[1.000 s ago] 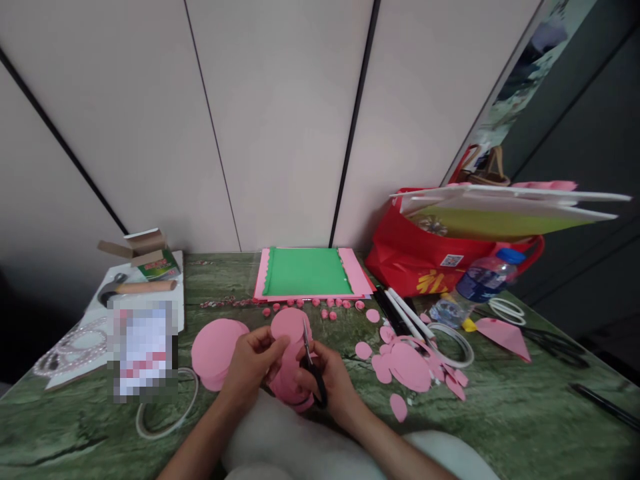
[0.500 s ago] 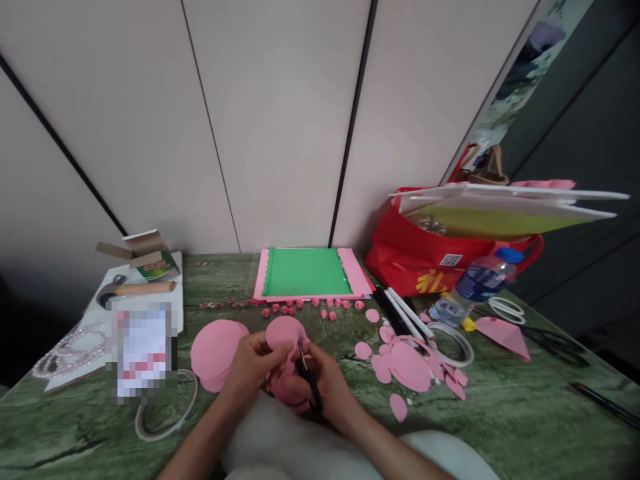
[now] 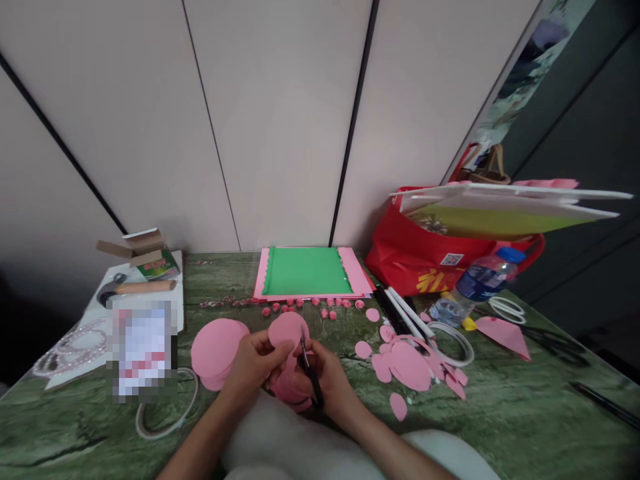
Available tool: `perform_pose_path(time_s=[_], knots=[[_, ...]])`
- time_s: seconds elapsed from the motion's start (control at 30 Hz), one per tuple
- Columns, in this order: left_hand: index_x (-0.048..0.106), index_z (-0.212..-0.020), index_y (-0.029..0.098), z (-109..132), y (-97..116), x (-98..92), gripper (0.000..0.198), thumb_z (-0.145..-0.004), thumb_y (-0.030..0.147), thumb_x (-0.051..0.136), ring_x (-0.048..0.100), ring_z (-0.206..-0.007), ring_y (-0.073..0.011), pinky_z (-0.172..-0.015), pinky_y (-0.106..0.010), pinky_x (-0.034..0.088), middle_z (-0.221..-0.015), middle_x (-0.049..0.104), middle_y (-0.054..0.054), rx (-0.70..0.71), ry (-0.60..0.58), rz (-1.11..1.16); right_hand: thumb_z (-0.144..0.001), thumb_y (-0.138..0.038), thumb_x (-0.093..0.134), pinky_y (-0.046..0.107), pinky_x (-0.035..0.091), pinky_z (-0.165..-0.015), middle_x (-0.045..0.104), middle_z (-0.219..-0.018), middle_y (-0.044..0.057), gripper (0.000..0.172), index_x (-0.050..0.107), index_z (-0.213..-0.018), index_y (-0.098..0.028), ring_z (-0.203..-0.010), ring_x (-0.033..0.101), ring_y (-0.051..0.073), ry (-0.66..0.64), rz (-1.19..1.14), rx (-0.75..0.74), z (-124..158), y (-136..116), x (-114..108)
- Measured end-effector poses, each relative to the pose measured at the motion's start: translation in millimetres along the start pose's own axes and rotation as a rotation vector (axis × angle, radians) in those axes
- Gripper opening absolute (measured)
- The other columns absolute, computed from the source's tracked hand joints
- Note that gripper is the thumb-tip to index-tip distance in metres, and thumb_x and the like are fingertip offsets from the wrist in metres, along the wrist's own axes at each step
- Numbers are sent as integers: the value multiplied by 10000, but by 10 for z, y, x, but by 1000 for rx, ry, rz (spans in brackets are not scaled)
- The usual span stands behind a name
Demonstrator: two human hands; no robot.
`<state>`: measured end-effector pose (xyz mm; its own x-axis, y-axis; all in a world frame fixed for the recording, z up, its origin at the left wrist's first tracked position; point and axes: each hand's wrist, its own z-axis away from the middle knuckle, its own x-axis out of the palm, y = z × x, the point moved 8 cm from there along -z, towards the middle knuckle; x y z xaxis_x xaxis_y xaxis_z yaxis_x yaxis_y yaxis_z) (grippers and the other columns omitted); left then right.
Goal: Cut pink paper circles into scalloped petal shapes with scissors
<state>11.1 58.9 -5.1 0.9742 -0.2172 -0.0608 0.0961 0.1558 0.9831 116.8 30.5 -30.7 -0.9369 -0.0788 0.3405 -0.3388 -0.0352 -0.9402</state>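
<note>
My left hand (image 3: 257,363) pinches a pink paper disc (image 3: 289,329) by its lower left side. Black-handled scissors (image 3: 311,373) are gripped in my right hand (image 3: 327,381), their blades pointing up along the disc's right edge. A strip of pink paper hangs below the disc between the two hands, partly hidden by the fingers. To the left of my left hand lies a stack of larger pink paper circles (image 3: 216,350). Small pink paper rosettes (image 3: 325,313) form rows beyond my hands. Cut pink paper pieces (image 3: 409,365) are scattered on the right.
Green paper (image 3: 307,270) lies on pink sheets at the back. A red bag (image 3: 407,257) and a water bottle (image 3: 475,287) stand at the right, near pens (image 3: 407,312) and a tape roll (image 3: 453,343). At the left are a hammer (image 3: 145,287), an opened box (image 3: 157,263) and another tape roll (image 3: 143,423).
The pink disc has shifted slightly right and turned a little in my left hand. The scissors have moved slightly along its right edge. Other things stay put.
</note>
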Motion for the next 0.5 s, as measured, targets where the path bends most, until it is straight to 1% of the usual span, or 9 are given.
perform_pose_path(time_s=[0.1, 0.17, 0.27, 0.4, 0.5], knots=[[509, -543, 153, 0, 16, -6, 319, -631, 405, 684, 333, -263, -40, -282, -156, 215, -343, 455, 64, 3, 13, 9, -468, -299, 810, 186, 325, -446, 513, -533, -69, 414, 496, -720, -200, -465, 413, 86, -4, -6, -2, -6, 62, -22], [513, -543, 151, 1, 26, -7, 320, -622, 404, 692, 328, -261, -38, -281, -157, 210, -342, 452, 66, 4, 17, 20, -471, -294, 810, 187, 327, -444, 527, -538, -65, 410, 502, -724, -202, -470, 429, 92, -9, -3, 3, -8, 88, -34], [518, -544, 150, 7, 35, -7, 314, -608, 394, 704, 327, -265, -35, -284, -154, 210, -345, 448, 69, 2, 21, 37, -471, -289, 804, 185, 311, -426, 533, -539, -67, 401, 498, -717, -203, -448, 413, 86, -5, 16, 15, 1, 76, -43], [518, -551, 150, 13, 47, -7, 298, -613, 374, 704, 326, -270, -32, -283, -150, 207, -355, 454, 71, 5, 22, 51, -506, -272, 774, 177, 285, -409, 501, -507, -84, 359, 494, -717, -195, -418, 369, 66, -12, 46, 29, 20, 38, -35], [519, -562, 151, 14, 60, -5, 283, -621, 359, 701, 325, -271, -29, -280, -148, 203, -370, 462, 72, 16, 20, 63, -517, -265, 757, 175, 289, -402, 485, -488, -90, 340, 495, -721, -191, -399, 370, 61, -11, 75, 39, 22, 54, -43]])
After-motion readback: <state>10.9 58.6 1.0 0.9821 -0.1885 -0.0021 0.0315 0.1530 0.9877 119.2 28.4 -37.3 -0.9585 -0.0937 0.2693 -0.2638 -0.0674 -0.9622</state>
